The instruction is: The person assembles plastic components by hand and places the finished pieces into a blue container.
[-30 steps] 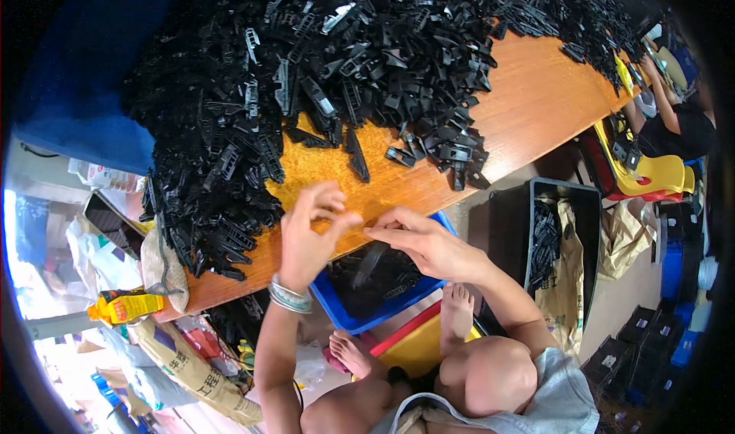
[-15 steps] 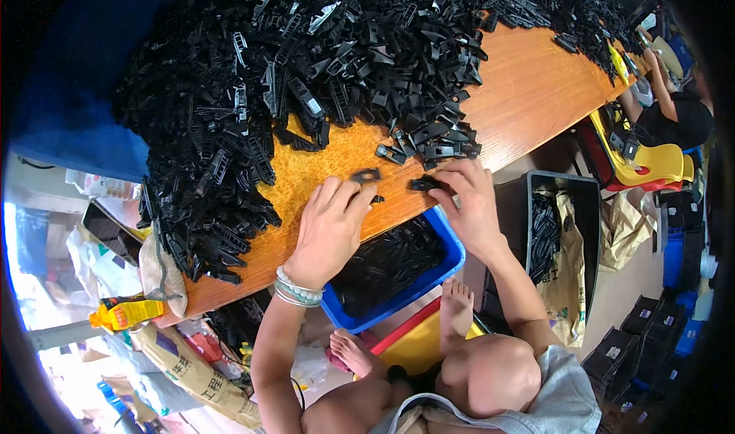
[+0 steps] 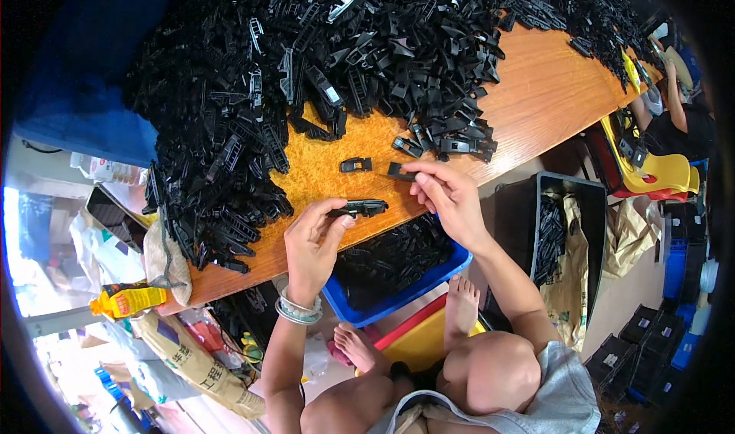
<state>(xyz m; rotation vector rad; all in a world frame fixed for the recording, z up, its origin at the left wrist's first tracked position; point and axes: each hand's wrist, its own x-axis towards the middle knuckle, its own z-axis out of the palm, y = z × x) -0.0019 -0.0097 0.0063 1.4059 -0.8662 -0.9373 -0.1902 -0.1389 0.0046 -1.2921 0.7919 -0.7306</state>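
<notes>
1. The head view looks steeply down from the person's head, upright, through a wide fisheye lens.
2. It faces the wooden table (image 3: 540, 74), the left hand (image 3: 312, 244) and right hand (image 3: 455, 206) near, mid-frame.
3. Knees (image 3: 501, 376) loom close below; a co-worker (image 3: 674, 137) is farther, rightward.

Bright light from left, blown out at edge; sheen on wooden tabletop (image 3: 547, 78); fisheye bend, black corners

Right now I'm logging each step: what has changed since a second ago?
The left hand now holds a long black part. The right hand has moved forward and right, holding a small black clip. Another clip now lies on the table. The blue bin and main heap stayed put.
</notes>
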